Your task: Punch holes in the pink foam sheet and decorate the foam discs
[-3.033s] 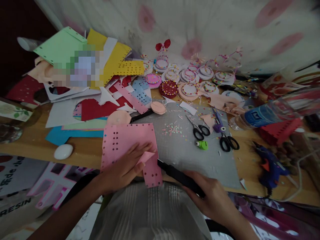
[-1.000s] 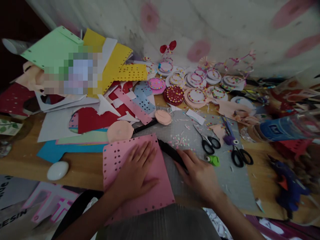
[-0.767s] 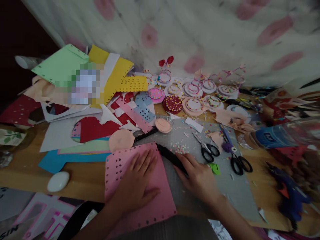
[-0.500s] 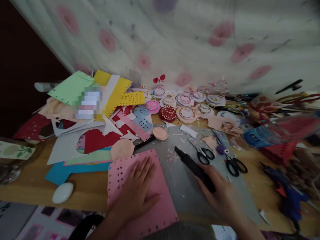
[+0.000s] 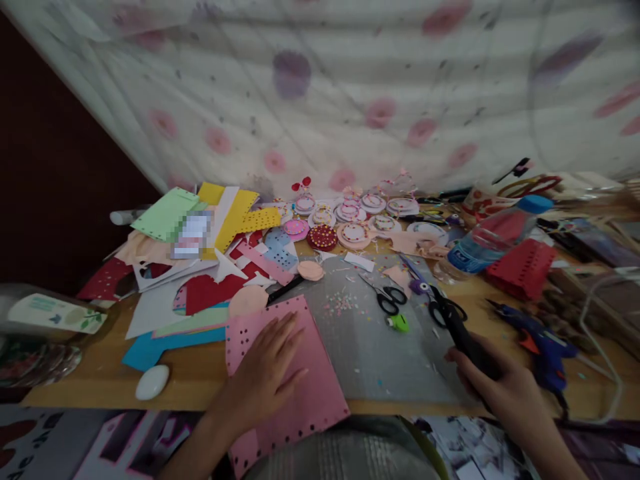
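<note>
My left hand (image 5: 265, 363) lies flat with fingers stretched out on a pink sheet (image 5: 317, 383), which has rows of small dark holes along its edges. The sheet covers part of a grey mat (image 5: 360, 353) and overhangs the table's front edge. In my right hand (image 5: 505, 383) is a long black hand tool (image 5: 465, 340), its far end over the handles of some scissors (image 5: 440, 313); I cannot tell its exact kind. A second pair of scissors (image 5: 393, 300) rests nearer the middle, beside a small green object (image 5: 399, 324). Tiny paper bits (image 5: 343, 303) are scattered on the mat.
Coloured sheets and scraps (image 5: 215, 293) pile up at the left, near a white oval object (image 5: 153, 382). Several beaded discs (image 5: 323, 237) stand along the back. At the right are a water bottle (image 5: 473, 250), a red box-like piece (image 5: 523, 267) and a blue glue gun (image 5: 543, 350).
My right hand has moved right with the black tool, away from the mat's middle, where the small green object now shows. My left hand stays on the pink sheet. The view has shifted.
</note>
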### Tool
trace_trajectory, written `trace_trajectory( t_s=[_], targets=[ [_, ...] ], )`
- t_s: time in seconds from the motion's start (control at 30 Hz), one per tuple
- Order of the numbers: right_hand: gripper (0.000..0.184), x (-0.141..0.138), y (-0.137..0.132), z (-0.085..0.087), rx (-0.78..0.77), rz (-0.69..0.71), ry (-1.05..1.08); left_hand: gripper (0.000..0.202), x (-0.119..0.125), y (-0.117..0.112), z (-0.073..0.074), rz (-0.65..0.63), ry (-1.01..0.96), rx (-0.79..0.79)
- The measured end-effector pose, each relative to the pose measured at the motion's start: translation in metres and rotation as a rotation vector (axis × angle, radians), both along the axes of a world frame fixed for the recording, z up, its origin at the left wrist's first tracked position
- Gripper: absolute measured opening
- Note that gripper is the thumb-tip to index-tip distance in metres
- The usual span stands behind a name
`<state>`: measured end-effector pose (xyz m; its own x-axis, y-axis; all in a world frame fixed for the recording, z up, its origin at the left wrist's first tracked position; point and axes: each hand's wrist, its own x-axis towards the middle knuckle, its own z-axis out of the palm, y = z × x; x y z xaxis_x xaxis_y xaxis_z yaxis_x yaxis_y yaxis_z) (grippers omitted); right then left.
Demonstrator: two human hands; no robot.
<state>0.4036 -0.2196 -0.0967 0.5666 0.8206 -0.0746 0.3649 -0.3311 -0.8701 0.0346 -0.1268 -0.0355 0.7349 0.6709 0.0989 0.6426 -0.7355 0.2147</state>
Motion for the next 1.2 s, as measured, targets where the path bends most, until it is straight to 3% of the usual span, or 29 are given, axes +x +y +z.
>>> trace_trajectory(
  t_s=[0.2,0.33,0.43,0.5,0.6,0.73,0.83,0.97,1.07,1.2],
  targets=[
    [0.046,0.002,0.000,0.003,0.034,0.098,-0.019,0.046,0.024,0.035,-0.002,-0.225,0.054,-0.056],
    [0.048,0.013,-0.003,0.001,0.106,0.175,-0.173,0.038,0.039,0.061,-0.002,-0.370,0.137,-0.081],
    [0.051,0.018,-0.002,-0.003,0.133,0.174,-0.375,0.018,0.045,0.078,0.000,-0.416,0.173,-0.083],
    [0.054,0.018,-0.001,-0.004,0.148,0.171,-0.533,0.003,0.046,0.083,0.005,-0.436,0.194,-0.090],
    [0.059,0.015,0.003,-0.004,0.143,0.243,-0.691,0.013,0.041,0.082,0.023,-0.417,0.189,-0.099],
    [0.052,0.014,0.010,-0.006,0.169,0.350,-0.735,0.017,0.014,0.065,0.059,-0.265,0.132,-0.099],
    [0.043,0.016,0.013,-0.013,0.161,0.391,-0.734,0.019,-0.016,0.047,0.077,0.034,-0.028,-0.179],
    [0.038,0.013,0.012,-0.013,0.186,0.400,-0.727,0.028,-0.045,0.024,0.081,0.409,-0.356,-0.039],
    [0.034,0.004,0.010,0.002,0.259,0.357,-0.720,0.036,-0.052,0.015,0.079,0.649,-0.680,0.073],
    [0.024,-0.012,0.006,0.037,0.441,0.296,-0.565,0.032,-0.046,0.009,0.080,0.732,-0.959,0.008]
  ],
)
